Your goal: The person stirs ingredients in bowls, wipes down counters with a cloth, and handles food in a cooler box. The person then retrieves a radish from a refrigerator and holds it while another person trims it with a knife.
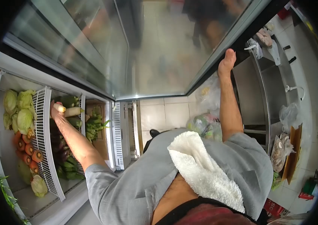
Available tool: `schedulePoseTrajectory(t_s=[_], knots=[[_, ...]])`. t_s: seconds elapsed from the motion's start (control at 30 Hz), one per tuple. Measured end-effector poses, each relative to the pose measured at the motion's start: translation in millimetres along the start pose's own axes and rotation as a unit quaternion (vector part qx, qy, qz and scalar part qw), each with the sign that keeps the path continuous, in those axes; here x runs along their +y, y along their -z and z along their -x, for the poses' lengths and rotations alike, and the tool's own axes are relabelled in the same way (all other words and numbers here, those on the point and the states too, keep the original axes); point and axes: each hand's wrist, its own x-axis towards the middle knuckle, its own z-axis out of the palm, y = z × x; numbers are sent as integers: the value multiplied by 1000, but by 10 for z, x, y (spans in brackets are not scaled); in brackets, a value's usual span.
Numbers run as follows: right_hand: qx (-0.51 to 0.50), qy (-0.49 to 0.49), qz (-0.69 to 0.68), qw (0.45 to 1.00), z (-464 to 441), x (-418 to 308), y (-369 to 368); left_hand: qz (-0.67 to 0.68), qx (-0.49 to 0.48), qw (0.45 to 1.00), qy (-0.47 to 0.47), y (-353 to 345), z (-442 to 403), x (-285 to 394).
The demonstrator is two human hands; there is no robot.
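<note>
My left hand (56,112) reaches into the fridge between the shelves, its fingers closed around a white radish (59,107) whose pale end points out. Beside it lies another white radish (73,111), with dark green vegetables (69,100) close by. Purple eggplants (61,144), partly in shadow, rest on the same shelf. Out to the right, my right hand (226,64) grips the edge of the open glass door (159,71); its fingers are partly hidden behind the frame.
A white wire shelf (48,138) holds cabbages (26,108) and carrots (28,149). Leafy greens (95,125) lie farther in. Plastic bags of produce (206,125) sit on the tiled floor. At right stands a steel sink (250,90) with a tap (292,89). A white towel (204,168) hangs over my shirt.
</note>
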Motion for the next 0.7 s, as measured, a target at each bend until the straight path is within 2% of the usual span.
schedulePoseTrajectory(t_s=[0.07,0.13,0.2,0.27,0.3,0.33,0.4,0.43,0.47,0.5,0.53,0.57,0.6,0.63,0.67,0.7], knots=[[-20,5,-12,1000,-46,28,-102,-8,-9,1000,-22,73,284,3],[0,-3,-19,1000,-101,218,-103,-33,8,999,2,99,724,-1],[-76,-83,-63,992,-99,53,-101,-103,74,990,-62,-120,1557,-7],[-21,-27,-50,998,-152,406,-136,-137,7,988,-78,-25,2062,-106],[-5,-9,-56,998,-175,662,-139,-159,11,984,-77,28,2298,-162],[-3,-28,-50,998,-169,648,-170,-227,30,968,-103,-5,2615,-216],[1,-66,-38,997,-148,592,-215,-241,39,963,-117,106,3133,-440],[1,-24,9,1000,-161,453,-225,-288,59,953,-73,210,3335,-542],[-6,1,19,1000,-169,461,-234,-273,53,958,-74,121,3708,-626],[86,31,120,989,-160,15,-314,-306,19,951,-46,244,3911,-713],[120,-7,-114,986,-59,-614,-432,-276,28,960,-39,283,4169,-862],[147,94,37,984,70,-765,-389,-273,7,962,-11,369,4346,-992],[71,143,-18,987,231,-786,-433,-287,-17,958,12,368,4568,-1057],[-88,189,-85,974,427,-934,-472,-300,-34,952,53,451,4701,-1170],[-204,286,-52,935,619,-1228,-578,-276,-47,955,94,400,4866,-1186],[-349,289,-132,882,835,-1359,-745,-309,-71,944,93,428,4962,-1252]])
